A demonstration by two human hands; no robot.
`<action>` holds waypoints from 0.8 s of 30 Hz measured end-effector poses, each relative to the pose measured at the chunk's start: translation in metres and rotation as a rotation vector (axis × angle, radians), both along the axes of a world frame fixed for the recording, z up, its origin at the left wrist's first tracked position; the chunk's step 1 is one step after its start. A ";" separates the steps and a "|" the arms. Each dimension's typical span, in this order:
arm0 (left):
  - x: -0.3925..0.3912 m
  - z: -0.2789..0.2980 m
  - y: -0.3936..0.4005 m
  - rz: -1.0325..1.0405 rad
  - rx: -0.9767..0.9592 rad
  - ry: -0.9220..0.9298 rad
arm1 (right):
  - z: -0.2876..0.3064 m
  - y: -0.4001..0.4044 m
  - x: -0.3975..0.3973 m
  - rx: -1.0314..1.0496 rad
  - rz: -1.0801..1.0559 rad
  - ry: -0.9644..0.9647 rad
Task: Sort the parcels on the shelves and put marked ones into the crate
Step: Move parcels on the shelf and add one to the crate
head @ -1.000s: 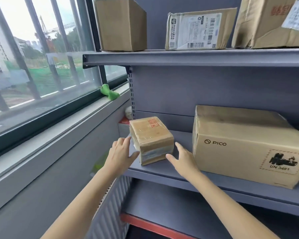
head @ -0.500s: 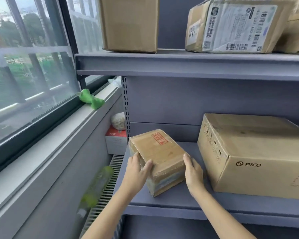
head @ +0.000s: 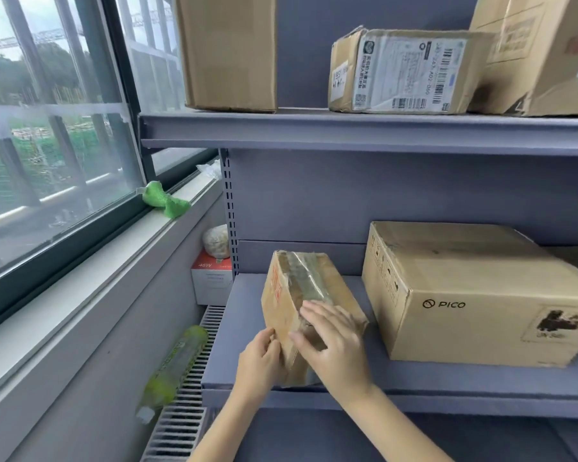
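Tipping the small parcel (head: 309,305) on the shelf (head: 431,378), left hand (head: 259,358) gripping its edge, right hand (head: 334,345) flat-fingered on top, sorting seems barely begun, no crate visible.

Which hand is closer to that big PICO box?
Right. The right hand lies on the small parcel just left of the PICO box; the left hand grips the parcel's far side.

Head view, close, facing shelves (head: 364,135)
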State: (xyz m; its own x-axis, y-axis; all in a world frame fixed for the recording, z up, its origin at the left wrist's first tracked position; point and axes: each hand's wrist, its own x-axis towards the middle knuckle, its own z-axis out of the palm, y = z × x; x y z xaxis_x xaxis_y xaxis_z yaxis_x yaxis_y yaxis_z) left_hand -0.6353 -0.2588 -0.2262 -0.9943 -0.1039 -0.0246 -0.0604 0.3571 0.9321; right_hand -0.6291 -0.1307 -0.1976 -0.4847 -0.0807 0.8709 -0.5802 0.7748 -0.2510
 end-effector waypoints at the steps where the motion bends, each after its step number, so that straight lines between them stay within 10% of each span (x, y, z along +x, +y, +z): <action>1: 0.000 0.002 -0.003 -0.006 -0.025 0.010 | 0.000 0.000 0.002 0.017 0.041 -0.010; 7: -0.007 0.030 -0.023 0.019 0.077 0.037 | 0.010 0.005 0.014 -0.346 0.153 -0.201; 11: -0.007 0.052 -0.019 0.066 0.151 0.130 | 0.000 0.025 0.010 -0.907 0.033 -0.646; 16: 0.002 0.055 0.009 0.019 0.172 0.019 | -0.013 0.017 0.010 -1.063 0.247 -1.050; 24: 0.039 0.033 0.004 -0.144 0.496 0.189 | -0.022 0.024 0.046 -0.964 0.398 -0.842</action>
